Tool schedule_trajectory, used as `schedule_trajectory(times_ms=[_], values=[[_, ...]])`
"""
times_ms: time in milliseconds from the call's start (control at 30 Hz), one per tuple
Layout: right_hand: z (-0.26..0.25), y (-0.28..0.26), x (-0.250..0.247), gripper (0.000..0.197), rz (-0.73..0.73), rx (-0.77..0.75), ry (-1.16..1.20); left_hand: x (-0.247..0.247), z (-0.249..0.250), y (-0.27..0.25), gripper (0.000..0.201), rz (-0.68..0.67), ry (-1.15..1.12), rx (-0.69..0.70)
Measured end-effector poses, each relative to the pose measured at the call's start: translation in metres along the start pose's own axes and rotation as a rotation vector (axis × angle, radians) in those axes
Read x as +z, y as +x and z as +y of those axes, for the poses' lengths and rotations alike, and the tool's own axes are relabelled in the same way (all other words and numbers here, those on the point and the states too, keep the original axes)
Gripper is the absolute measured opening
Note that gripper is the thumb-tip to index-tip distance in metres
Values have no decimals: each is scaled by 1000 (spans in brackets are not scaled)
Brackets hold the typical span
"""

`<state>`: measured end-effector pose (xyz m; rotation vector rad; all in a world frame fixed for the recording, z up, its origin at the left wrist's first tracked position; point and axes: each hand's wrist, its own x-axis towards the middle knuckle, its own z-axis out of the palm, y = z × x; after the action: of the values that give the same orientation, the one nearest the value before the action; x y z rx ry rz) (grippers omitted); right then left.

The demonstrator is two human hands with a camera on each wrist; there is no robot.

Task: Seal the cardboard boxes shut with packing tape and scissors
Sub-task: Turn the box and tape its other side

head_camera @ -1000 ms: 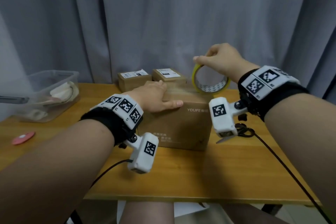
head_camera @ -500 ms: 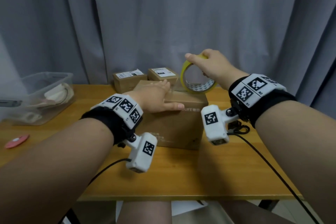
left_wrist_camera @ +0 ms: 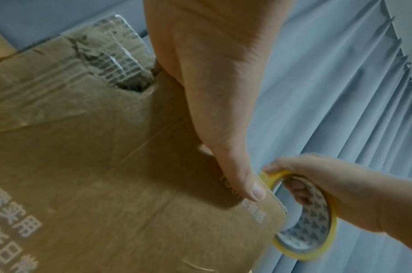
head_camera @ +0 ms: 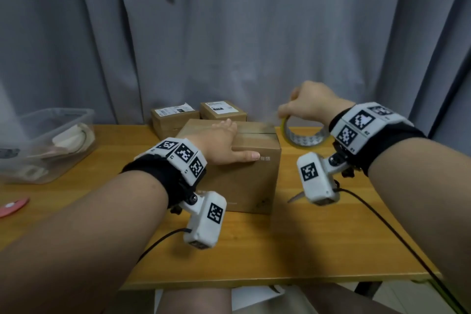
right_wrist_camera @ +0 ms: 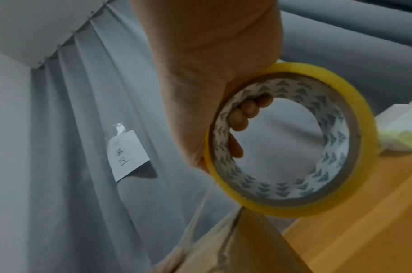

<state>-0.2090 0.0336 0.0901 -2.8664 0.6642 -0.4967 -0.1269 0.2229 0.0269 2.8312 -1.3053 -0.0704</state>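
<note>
Left hand [head_camera: 224, 145] flat, fingers straight, pinning box [head_camera: 244, 176] flaps; right hand [head_camera: 311, 103] curled through tape roll [head_camera: 303, 135], stretching strip past box's right edge.

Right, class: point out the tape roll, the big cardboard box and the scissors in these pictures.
tape roll [right_wrist_camera: 291, 212]: right wrist view, on its yellow outer band.
big cardboard box [head_camera: 244, 181]: head view, on its front face.
scissors [head_camera: 295, 196]: head view, on the blade tip; the rest is hidden.

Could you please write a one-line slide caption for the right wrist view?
Right hand grips the yellow tape roll beside the cardboard box, fingers hooked through its core.
</note>
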Motion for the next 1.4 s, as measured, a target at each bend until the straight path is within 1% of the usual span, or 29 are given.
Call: schedule_trajectory(times_ms=[100, 133, 267, 300, 433, 500, 567, 600, 667, 733, 800, 867, 933, 1000, 1033, 1067, 1100, 1167, 1233, 1300, 1400], values=[[12, -1, 13, 29, -53, 46, 72, 0, -1, -1, 104, -21, 3, -5], [15, -2, 16, 30, -65, 56, 95, 0, -1, -1, 103, -27, 5, -3], [23, -6, 24, 57, -103, 72, 123, 0, 0, -1, 96, -41, -4, -1], [24, -6, 27, 60, -123, 79, 128, -1, 0, -1, 96, -44, -6, -2], [26, -9, 37, 65, -173, 111, 127, -5, 2, -2, 94, -63, 8, -16], [25, -10, 40, 66, -189, 126, 107, -8, 13, 3, 92, -97, 69, -44], [21, -11, 42, 65, -216, 151, 93, -9, 28, 11, 93, -133, 106, -63], [19, -12, 43, 64, -228, 166, 97, -8, 36, 13, 95, -128, 105, -41], [14, -14, 41, 64, -233, 204, 109, -3, 47, 16, 93, -68, 64, 65], [13, -15, 38, 61, -242, 233, 117, -3, 39, 13, 86, -20, -13, 119], [13, -16, 37, 59, -256, 245, 135, -5, 13, 5, 84, 1, -51, 75], [13, -18, 38, 61, -246, 242, 148, -8, -20, -8, 92, 17, -46, 7], [10, -20, 41, 59, -235, 235, 161, -10, -43, -20, 99, -6, -42, -77], [4, -22, 44, 57, -222, 205, 159, -12, -49, -21, 112, -28, 49, -155], [0, -22, 44, 55, -215, 184, 151, -14, -44, -18, 118, -35, 98, -177], [-6, -21, 44, 53, -214, 165, 139, -16, -35, -14, 122, -36, 115, -171], [-13, -20, 44, 52, -222, 148, 126, -15, -23, -10, 122, -34, 97, -130], [-27, -19, 46, 51, -252, 116, 97, -8, 2, -6, 114, -37, 17, 1], [-35, -18, 50, 53, -276, 97, 81, -2, 14, -6, 102, -9, -22, 67], [-31, -20, 56, 54, -292, 90, 169, 2, 10, -7, 97, 27, -44, 62], [-13, -31, 67, 50, -281, 127, 542, 2, 1, -8, 94, 45, -30, 43]])
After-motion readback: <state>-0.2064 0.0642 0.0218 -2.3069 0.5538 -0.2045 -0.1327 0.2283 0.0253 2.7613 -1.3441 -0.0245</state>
